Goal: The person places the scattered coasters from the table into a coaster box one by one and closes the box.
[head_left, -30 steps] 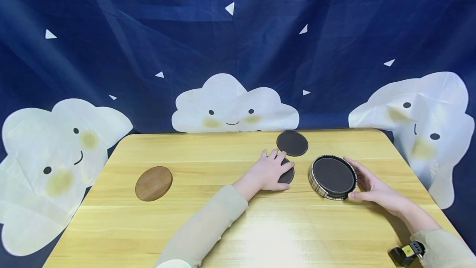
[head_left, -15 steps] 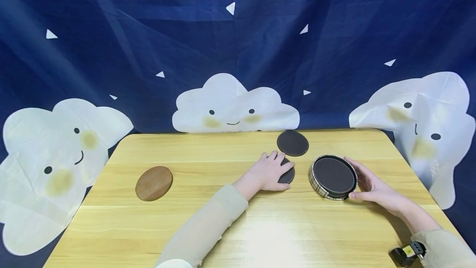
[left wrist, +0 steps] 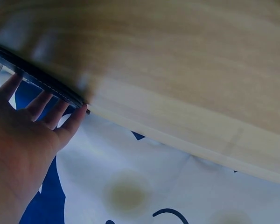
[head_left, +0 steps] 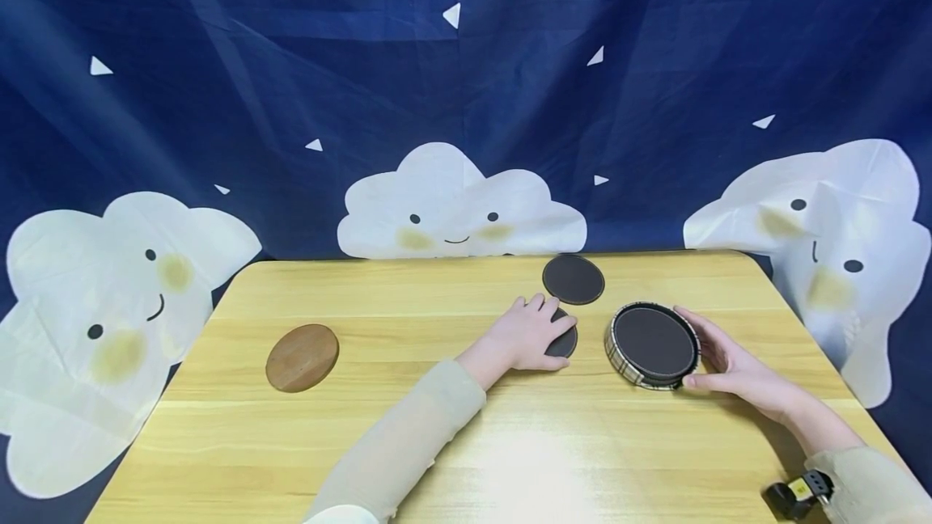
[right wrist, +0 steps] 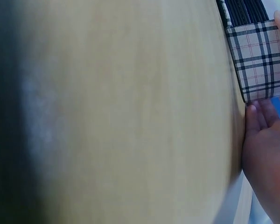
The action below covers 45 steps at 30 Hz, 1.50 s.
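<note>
In the head view my left hand (head_left: 518, 335) lies over a round dark coaster (head_left: 562, 336), fingers spread about its rim and thumb at the near side. The palm covers much of that coaster. From the left wrist view, the fingertips meet the edge of the black coaster (left wrist: 42, 79), which has a stitched border. My right hand (head_left: 735, 370) grips the right side of a round plaid coaster holder (head_left: 619, 358), thumb in front and fingers behind. Inside it, dark coasters (head_left: 655, 342) are stacked; their edges show through a gap in the right wrist view.
Another dark coaster (head_left: 573, 279) lies flat near the table's back edge. Far left on the wooden table (head_left: 408, 289) sits a round brown wooden disc (head_left: 302, 358). A blue curtain (head_left: 291, 87) with white clouds hangs behind the table.
</note>
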Tool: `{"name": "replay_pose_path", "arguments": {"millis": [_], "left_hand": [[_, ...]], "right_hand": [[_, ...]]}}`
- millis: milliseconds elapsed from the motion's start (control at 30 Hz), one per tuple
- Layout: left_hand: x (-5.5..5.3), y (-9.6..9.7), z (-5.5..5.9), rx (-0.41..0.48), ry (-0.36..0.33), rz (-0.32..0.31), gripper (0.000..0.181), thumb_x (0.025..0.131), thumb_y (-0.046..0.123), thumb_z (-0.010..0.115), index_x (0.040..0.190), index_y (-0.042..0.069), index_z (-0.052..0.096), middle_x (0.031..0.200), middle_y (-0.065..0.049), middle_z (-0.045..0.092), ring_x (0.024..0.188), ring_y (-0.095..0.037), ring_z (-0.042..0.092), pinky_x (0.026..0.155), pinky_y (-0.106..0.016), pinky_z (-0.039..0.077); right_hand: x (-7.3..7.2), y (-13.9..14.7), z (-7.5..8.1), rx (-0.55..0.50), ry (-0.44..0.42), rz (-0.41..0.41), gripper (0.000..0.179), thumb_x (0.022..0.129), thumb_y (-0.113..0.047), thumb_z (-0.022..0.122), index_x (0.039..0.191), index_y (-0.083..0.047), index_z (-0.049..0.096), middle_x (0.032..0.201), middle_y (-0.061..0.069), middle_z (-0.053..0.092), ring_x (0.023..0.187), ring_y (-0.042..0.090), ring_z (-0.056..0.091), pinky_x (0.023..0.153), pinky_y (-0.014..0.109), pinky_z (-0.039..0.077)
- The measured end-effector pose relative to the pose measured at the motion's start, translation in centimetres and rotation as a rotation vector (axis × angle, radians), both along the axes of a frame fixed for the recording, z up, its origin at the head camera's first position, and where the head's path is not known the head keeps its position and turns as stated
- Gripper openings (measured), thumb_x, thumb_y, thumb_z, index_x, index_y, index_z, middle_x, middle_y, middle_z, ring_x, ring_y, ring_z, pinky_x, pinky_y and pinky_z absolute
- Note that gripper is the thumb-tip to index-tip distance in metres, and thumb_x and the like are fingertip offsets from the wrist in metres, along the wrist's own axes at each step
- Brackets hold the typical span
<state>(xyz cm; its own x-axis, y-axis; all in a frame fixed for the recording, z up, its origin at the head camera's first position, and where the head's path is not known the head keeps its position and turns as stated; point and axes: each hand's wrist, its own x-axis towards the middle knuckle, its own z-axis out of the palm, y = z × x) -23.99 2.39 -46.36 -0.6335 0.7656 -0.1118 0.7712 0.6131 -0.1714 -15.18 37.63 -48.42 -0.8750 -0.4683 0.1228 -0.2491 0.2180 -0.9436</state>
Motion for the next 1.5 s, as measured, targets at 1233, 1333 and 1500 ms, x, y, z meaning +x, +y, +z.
{"name": "replay_pose_path", "arguments": {"millis": [1233,1333,1500], "left_hand": [[0.0,2.2,2.8,0.079,0.170,-0.177,0.068,0.095,0.068,0.052,0.156,0.038,0.045,0.147,0.001,0.049,0.133,-0.023,0.046,0.105,-0.043,0.043],[0.3,2.7,3.3,0.067,0.183,-0.187,0.070,0.095,0.069,0.050,0.158,0.039,0.043,0.149,0.001,0.048,0.134,-0.023,0.046,0.104,-0.043,0.043],[0.6,3.7,4.0,0.050,0.195,-0.187,0.072,0.095,0.071,0.047,0.161,0.041,0.040,0.152,0.002,0.048,0.136,-0.021,0.044,0.103,-0.041,0.042]], "right_hand": [[-0.1,0.0,0.0,-0.007,-0.004,0.011,0.099,0.090,0.017,0.064,0.170,-0.004,0.010,0.164,-0.030,0.029,0.142,-0.020,0.037,0.108,0.001,0.029],[0.0,0.0,0.1,-0.001,-0.008,0.007,0.099,0.090,0.017,0.064,0.170,-0.005,0.011,0.163,-0.030,0.030,0.140,-0.019,0.039,0.107,0.001,0.030],[0.0,0.0,0.1,0.001,-0.007,0.001,0.098,0.091,0.017,0.064,0.170,-0.006,0.011,0.162,-0.030,0.031,0.139,-0.019,0.040,0.106,0.002,0.031]]}}
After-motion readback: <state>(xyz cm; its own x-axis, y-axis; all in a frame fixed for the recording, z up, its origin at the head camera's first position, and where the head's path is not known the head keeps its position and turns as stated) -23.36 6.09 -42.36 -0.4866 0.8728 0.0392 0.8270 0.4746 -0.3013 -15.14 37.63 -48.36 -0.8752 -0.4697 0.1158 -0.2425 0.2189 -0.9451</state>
